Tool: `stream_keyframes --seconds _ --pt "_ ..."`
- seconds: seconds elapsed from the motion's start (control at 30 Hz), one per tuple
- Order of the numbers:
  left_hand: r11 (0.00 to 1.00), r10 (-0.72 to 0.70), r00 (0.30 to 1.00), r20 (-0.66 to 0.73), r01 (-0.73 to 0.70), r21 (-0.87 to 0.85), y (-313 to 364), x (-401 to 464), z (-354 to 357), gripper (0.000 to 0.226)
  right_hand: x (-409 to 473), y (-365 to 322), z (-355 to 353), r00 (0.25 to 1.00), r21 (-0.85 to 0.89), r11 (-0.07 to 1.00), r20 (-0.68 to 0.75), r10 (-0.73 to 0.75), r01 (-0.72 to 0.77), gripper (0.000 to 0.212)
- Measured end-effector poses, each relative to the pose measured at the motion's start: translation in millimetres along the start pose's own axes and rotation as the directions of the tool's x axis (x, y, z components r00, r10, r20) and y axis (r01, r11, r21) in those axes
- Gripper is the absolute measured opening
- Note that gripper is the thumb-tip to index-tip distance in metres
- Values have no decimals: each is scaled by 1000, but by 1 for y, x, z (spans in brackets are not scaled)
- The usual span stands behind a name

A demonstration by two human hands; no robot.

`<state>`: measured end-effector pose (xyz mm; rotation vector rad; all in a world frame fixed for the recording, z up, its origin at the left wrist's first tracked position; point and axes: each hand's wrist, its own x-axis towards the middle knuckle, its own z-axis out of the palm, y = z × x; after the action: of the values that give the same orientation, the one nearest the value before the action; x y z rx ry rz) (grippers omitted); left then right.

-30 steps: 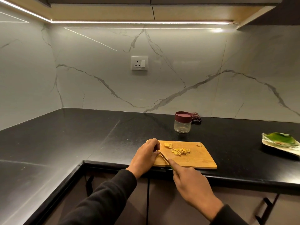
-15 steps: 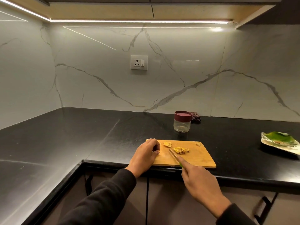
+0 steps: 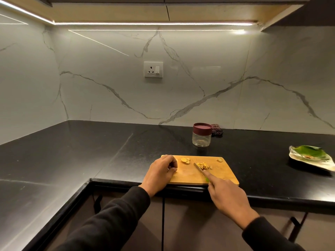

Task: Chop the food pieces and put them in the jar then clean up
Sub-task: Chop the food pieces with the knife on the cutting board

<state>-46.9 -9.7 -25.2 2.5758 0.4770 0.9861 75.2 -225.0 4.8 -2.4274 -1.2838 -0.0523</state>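
Observation:
A wooden cutting board (image 3: 223, 170) lies at the front edge of the black counter. On it sit a small pile of chopped yellow food strips (image 3: 205, 165), a few uncut slices (image 3: 185, 160) and one stray piece (image 3: 219, 159). My right hand (image 3: 227, 196) grips a knife (image 3: 198, 168) with a green handle, index finger along its spine, and the blade rests against the pile. My left hand (image 3: 161, 172) rests curled on the board's left end; whether it holds anything is hidden. A clear glass jar (image 3: 202, 137) with a maroon lid stands behind the board.
A checked cloth (image 3: 216, 130) lies behind the jar by the wall. A plate with a green leaf (image 3: 310, 155) sits at the right. The black counter (image 3: 72, 151) wraps round to the left. Cabinet doors (image 3: 181, 223) with dark handles are below.
The knife has moved right across the board, from near my left hand to the pile of strips. The pile has been pushed into a tighter heap. My left hand stayed put.

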Motion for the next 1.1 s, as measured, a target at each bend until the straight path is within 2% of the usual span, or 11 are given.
stream_keyframes --seconds 0.1,0.27,0.4,0.53,0.77,0.93,1.1 --pt "998 -52 998 35 51 24 5 9 -2 12 1 0 1 1000 -9 1000 7 0 0 53" --pt "982 -111 987 113 92 163 15 36 8 23 0 -2 3 1000 -15 1000 -5 2 -2 52" --pt "966 -193 975 112 169 195 19 53 24 40 1 -3 4 1000 -9 1000 6 7 -7 52" --pt "951 -222 971 93 195 238 18 57 34 37 -1 -2 4 1000 2 1000 3 -2 2 52" --pt "968 -247 969 11 246 59 17 55 37 26 -2 -3 3 1000 9 1000 2 -10 10 52" --pt "966 -258 966 -21 258 -11 17 52 33 21 -2 -5 3 1000 28 1000 2 -7 7 52" --pt "939 -318 946 -63 305 -158 19 50 28 25 -4 -5 1 1000 33 999 2 -6 5 52"
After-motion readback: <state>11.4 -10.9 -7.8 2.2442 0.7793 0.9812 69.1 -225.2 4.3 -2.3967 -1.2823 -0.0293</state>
